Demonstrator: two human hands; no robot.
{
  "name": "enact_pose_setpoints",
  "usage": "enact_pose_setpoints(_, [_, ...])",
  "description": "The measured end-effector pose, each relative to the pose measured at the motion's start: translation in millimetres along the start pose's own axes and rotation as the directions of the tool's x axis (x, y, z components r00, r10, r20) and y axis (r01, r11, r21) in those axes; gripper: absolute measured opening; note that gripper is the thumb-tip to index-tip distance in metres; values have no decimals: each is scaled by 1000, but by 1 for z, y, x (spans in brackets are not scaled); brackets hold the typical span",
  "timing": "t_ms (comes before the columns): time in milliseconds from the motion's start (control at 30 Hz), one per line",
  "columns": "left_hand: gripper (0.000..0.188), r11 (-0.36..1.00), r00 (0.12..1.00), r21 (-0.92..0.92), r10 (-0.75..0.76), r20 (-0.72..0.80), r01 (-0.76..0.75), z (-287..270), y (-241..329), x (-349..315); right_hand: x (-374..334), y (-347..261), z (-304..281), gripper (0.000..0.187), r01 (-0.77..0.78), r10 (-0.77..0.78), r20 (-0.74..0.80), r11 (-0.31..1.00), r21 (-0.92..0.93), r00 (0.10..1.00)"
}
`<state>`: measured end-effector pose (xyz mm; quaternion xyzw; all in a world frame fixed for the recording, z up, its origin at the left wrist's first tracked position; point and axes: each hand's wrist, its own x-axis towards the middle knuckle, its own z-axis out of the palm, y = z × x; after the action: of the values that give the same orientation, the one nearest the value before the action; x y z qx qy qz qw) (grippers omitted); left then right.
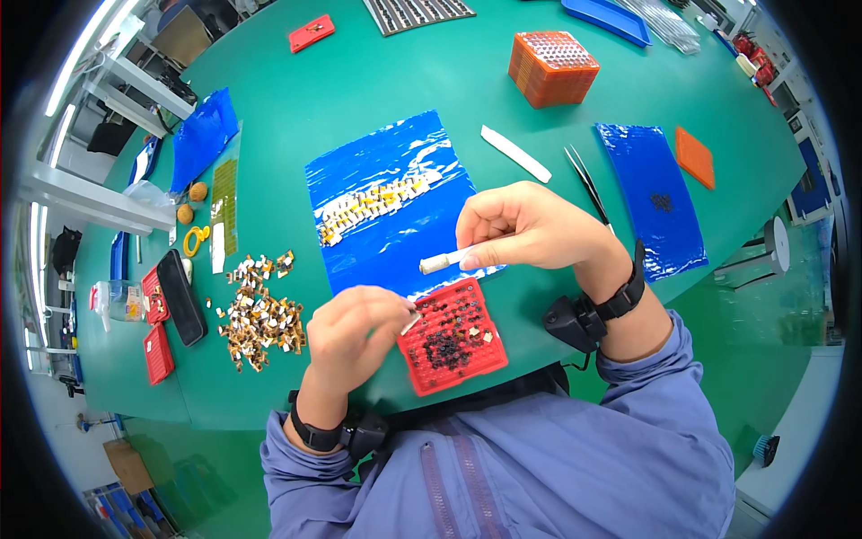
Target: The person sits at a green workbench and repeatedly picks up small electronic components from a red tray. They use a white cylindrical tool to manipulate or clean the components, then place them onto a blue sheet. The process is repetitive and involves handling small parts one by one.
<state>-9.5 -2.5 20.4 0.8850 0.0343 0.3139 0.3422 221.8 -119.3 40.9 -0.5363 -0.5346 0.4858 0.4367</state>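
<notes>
My left hand (355, 334) is closed in a pinch on a small whitish piece (410, 323) at the left edge of a red tray (496, 361). Above the tray's far edge, my right hand (530, 226) grips a white stick-like tool (436, 263), its blunt end pointing left. Many tiny black parts (446, 350) lie heaped in the tray, with a few pale pieces near its right side. Just beyond the hands, a blue sheet (382, 260) carries rows of small white-and-yellow pieces (377, 205). The tool's back end is hidden inside my right hand.
Loose small pieces (262, 319) form a pile on the left, beside a black case (181, 298). Tweezers (588, 187), a white strip (515, 154) and another blue sheet (642, 171) lie to the right. An orange tray stack (551, 76) stands farther back.
</notes>
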Motion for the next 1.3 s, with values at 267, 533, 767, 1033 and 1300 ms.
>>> enact_pose_setpoints(267, [7,870,862,-18,-490,-130,492,-32,-30,12,10,14,-3,16,6,-10,-74,999,-53,997])
enact_pose_setpoints(533, [11,819,944,525,-318,82,231,-40,-85,33,13,22,-4,13,11,-16,-115,999,-50,993])
enact_pose_setpoints(767, [12,801,939,559,-325,108,213,-34,-102,29,14,28,-3,18,52,-62,-147,996,-71,987])
enact_pose_setpoints(1033, [12,794,923,554,-370,109,253,-33,-105,27,13,25,-3,21,72,-90,-159,991,-116,983])
enact_pose_setpoints(1300, [25,798,961,559,-276,3,227,-54,-88,27,13,24,-6,14,20,-32,-143,996,-87,989])
